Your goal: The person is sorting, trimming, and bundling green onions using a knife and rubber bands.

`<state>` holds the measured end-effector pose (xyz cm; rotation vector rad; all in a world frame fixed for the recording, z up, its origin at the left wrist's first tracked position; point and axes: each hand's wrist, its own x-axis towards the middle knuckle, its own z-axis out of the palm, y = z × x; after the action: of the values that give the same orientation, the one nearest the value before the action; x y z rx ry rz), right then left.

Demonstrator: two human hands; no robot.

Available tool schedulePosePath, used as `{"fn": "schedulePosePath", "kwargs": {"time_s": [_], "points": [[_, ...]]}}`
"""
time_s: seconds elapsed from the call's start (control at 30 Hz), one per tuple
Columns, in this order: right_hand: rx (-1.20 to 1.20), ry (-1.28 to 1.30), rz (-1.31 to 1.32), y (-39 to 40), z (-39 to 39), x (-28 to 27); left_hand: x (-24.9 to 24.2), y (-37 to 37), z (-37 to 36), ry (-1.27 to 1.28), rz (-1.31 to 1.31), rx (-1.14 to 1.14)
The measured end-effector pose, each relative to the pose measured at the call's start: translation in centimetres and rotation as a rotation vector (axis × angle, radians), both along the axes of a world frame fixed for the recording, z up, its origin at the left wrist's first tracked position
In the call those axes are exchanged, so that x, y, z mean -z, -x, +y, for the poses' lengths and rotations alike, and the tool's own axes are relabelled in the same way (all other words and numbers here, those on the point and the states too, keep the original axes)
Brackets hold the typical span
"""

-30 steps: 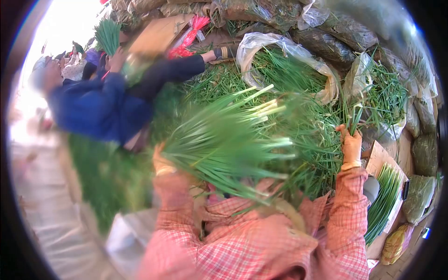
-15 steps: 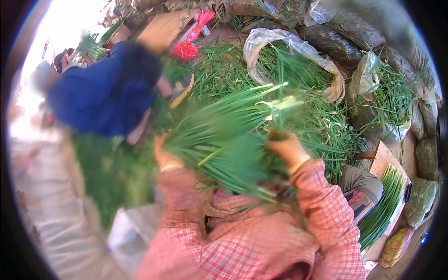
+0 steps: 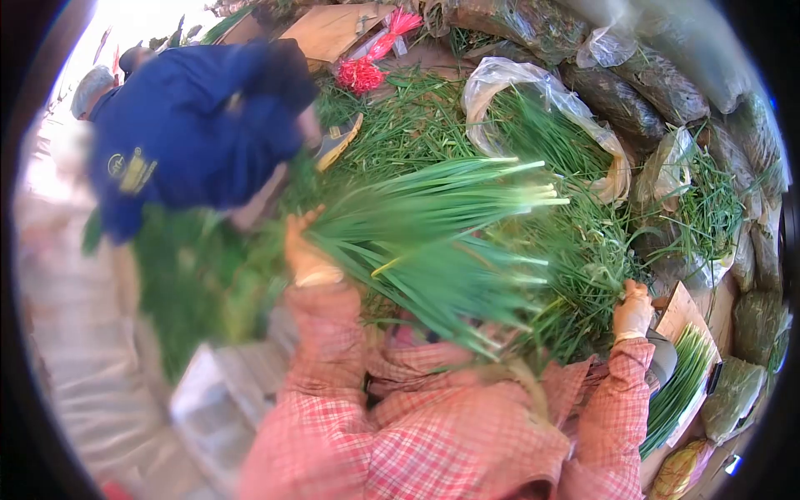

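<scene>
Navy shirt [image 3: 192,137] far left: yellow print on back, too small to read. Green stalk bunch [image 3: 425,225] near middle, long axis left-right, pale ends right, leaves left. Left hand [image 3: 307,250] curled round leaf end; right hand [image 3: 633,312], right of bunch, partly closed, grip unclear.

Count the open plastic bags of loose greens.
2: a wide bag beyond the held bunch, and a narrower bag farther right, beside the stacked bags. More may be hidden.
</scene>
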<state>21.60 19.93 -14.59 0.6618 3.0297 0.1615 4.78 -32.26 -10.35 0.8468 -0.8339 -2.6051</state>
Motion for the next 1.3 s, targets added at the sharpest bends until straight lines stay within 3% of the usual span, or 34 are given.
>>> {"fn": "schedulePosePath", "kwargs": {"time_s": [0.1, 0.13, 0.2, 0.27, 0.43, 0.5, 0.6, 0.73, 0.9, 1.0, 1.07, 1.13, 1.2, 1.23, 1.27, 1.3], "points": [[-0.361, 0.175, 0.276, 4.0, -11.6, -10.1, 0.3, 0.1, -0.1, -0.061, 0.093, -0.019], [-0.554, 0.402, 0.382, 5.4, -13.9, -10.1, 0.3, 0.1, -0.3, -0.070, 0.107, -0.012], [-0.706, 0.770, 0.403, 7.6, -19.5, -10.6, -0.1, 0.2, -0.1, -0.010, 0.066, 0.047], [-0.724, 0.673, 0.392, 9.4, -23.4, -9.4, -0.7, 0.3, 0.4, 0.032, 0.031, 0.066], [-0.802, 0.536, 0.505, 9.7, -23.4, -7.9, -0.3, 0.1, 0.7, 0.049, -0.027, 0.011], [-0.821, 0.537, 0.585, 9.3, -22.7, -8.2, 1.9, 0.3, -0.5, 0.032, -0.023, 0.004], [-0.856, 0.773, 0.535, 8.6, -21.0, -7.2, 5.3, 0.7, -1.8, -0.001, -0.031, -0.034], [-0.696, 0.865, 0.609, 7.6, -20.6, -6.2, 1.3, -0.6, 0.3, 0.067, 0.008, 0.073], [-0.301, 1.027, 0.401, 5.1, -18.0, -5.8, 4.8, -0.5, -0.9, -0.056, 0.106, 0.070], [-0.279, 0.877, 0.487, 3.6, -13.4, -4.6, 4.3, -1.0, -0.7, -0.056, 0.055, 0.094], [-0.131, 0.743, 0.557, 1.5, -8.6, -3.3, 3.9, -1.3, -0.6, 0.019, -0.002, 0.107], [0.022, 0.535, 0.404, -0.3, -3.1, -2.6, 4.2, -1.6, -1.2, 0.161, -0.063, 0.102], [-0.348, 0.229, 0.199, -1.3, 1.6, -1.7, 6.4, -1.7, -2.7, 0.029, 0.162, 0.174], [-0.396, 0.185, 0.238, 0.3, -1.1, -4.0, 10.3, -0.9, -4.1, 0.164, 0.282, 0.140], [-0.446, 0.149, 0.279, 1.4, -5.0, -7.0, 9.8, -1.1, -2.3, 0.345, 0.278, -0.036], [-0.537, 0.309, 0.335, 2.8, -8.2, -7.8, 8.7, -1.4, -0.4, 0.262, 0.010, -0.142]]}}
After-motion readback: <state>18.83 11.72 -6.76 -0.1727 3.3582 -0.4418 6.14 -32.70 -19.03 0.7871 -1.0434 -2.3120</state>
